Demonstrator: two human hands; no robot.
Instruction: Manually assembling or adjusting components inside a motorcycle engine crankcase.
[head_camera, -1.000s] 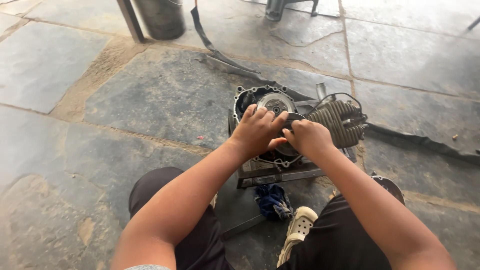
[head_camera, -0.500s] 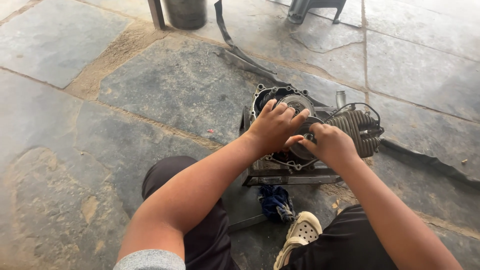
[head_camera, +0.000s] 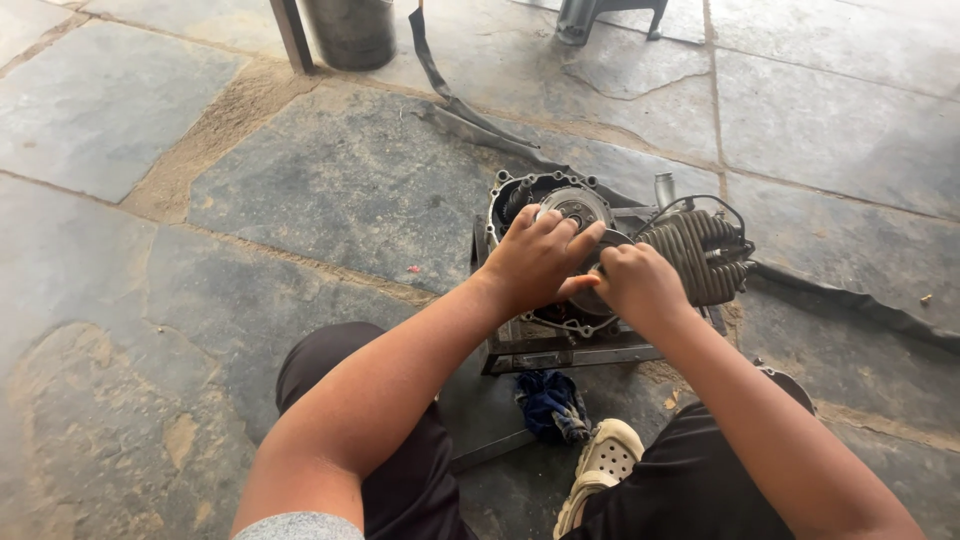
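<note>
- Fingers (head_camera: 560, 232) of the left hand (head_camera: 535, 262) spread wide and press flat on the round clutch plate (head_camera: 578, 207); the right hand (head_camera: 640, 285) curls in a fist, seemingly around a small tool I cannot make out.
- Stone floor (head_camera: 330, 190) carries everything; the engine (head_camera: 610, 260) sits on a metal stand (head_camera: 570, 350), well in from the far edge.
- Engine's long axis runs left to right; its finned cylinder (head_camera: 695, 255) points right and the open case faces up.
- Judged step: working the clutch fastening, the left hand steadying the plate. A next move would need a firm brace against turning.
- Blue rag (head_camera: 550, 405) lies just below the stand, beside a pale clog (head_camera: 605, 465).
</note>
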